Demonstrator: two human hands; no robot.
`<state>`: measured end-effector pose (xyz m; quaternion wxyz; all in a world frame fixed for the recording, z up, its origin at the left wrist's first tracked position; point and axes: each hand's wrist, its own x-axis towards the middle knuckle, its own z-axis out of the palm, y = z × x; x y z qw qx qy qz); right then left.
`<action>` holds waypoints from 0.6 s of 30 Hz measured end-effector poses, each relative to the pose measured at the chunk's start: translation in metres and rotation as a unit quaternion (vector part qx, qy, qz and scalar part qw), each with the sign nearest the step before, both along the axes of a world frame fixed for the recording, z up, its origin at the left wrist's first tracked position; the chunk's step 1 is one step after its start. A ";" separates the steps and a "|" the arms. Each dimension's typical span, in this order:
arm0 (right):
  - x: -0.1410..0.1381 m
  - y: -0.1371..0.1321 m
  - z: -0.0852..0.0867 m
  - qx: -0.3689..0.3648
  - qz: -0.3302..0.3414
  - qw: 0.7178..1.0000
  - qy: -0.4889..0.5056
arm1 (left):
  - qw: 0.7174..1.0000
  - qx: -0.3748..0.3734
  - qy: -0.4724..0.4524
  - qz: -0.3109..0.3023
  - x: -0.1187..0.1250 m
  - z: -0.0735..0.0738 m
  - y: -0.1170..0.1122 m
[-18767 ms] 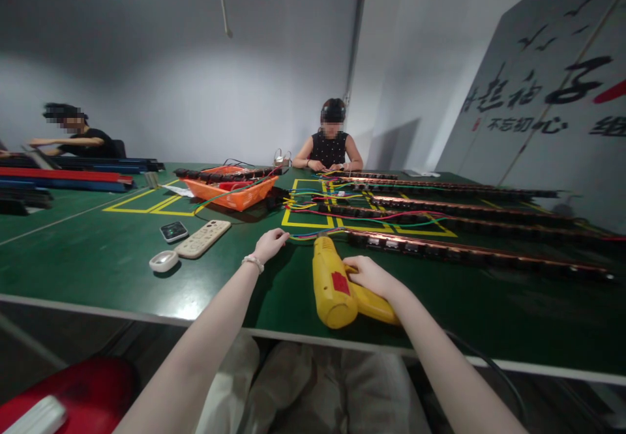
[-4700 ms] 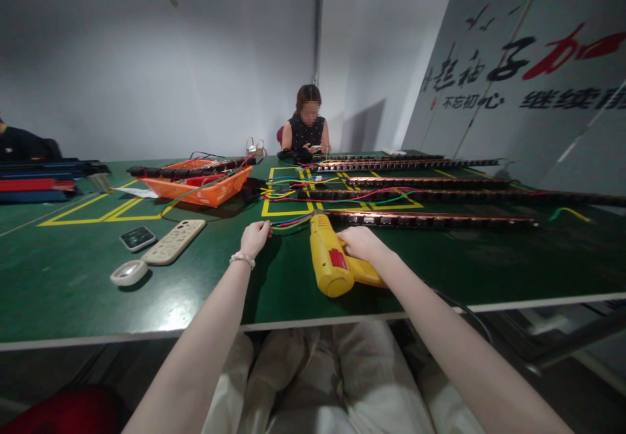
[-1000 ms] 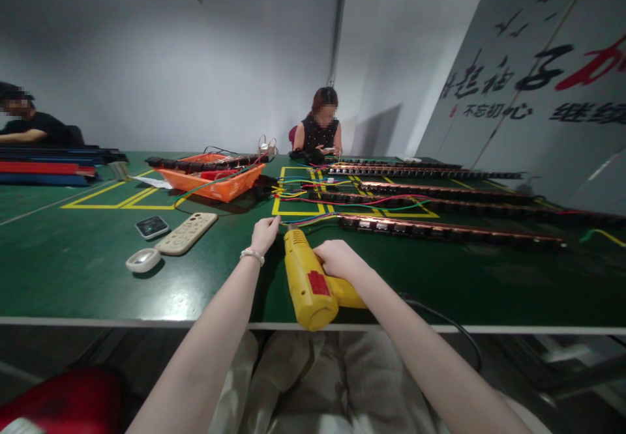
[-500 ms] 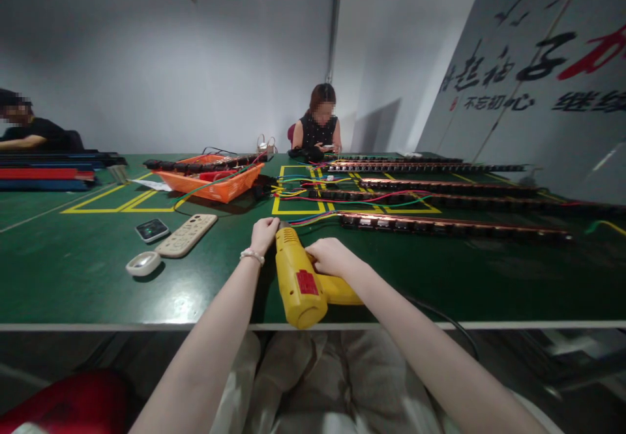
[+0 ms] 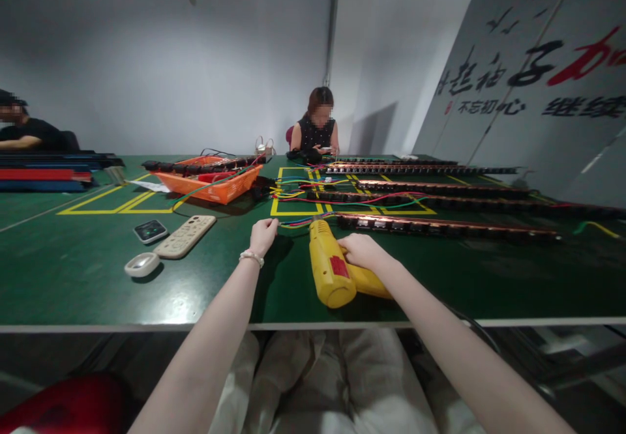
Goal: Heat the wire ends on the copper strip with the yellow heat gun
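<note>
While the right hand (image 5: 360, 250) closes its grip on the handle of the yellow heat gun (image 5: 328, 271), lying on the desk (image 5: 88, 284) with its nozzle aimed away, the left hand (image 5: 264, 233) pinches the coloured wires (image 5: 298, 221) just ahead, steadying them near the nozzle. Beyond lies a long socket strip (image 5: 440, 227).

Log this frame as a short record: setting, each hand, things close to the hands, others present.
Setting: green table with yellow tape lines
Left hand: pinching coloured wires
Right hand: gripping yellow heat gun, nozzle toward the wires
Ahead: long socket strip, more strips behind it
Left of hands: remote, phone, white dish, orange tray
Others: person seated opposite, another person far left
</note>
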<state>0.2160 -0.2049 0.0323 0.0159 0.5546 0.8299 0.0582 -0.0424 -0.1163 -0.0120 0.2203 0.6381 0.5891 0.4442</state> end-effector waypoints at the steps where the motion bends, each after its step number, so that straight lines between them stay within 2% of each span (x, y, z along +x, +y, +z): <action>1: 0.004 0.001 0.000 0.002 -0.009 1.000 -0.002 | 1.000 0.001 0.001 0.000 0.000 0.000 0.000; 9: 0.030 0.006 0.001 -0.002 -0.060 0.998 -0.003 | 1.000 0.003 0.007 0.001 0.000 0.000 0.002; 18: 0.028 0.005 0.004 -0.032 -0.083 0.996 -0.009 | 1.000 0.005 0.005 0.004 0.001 0.000 0.003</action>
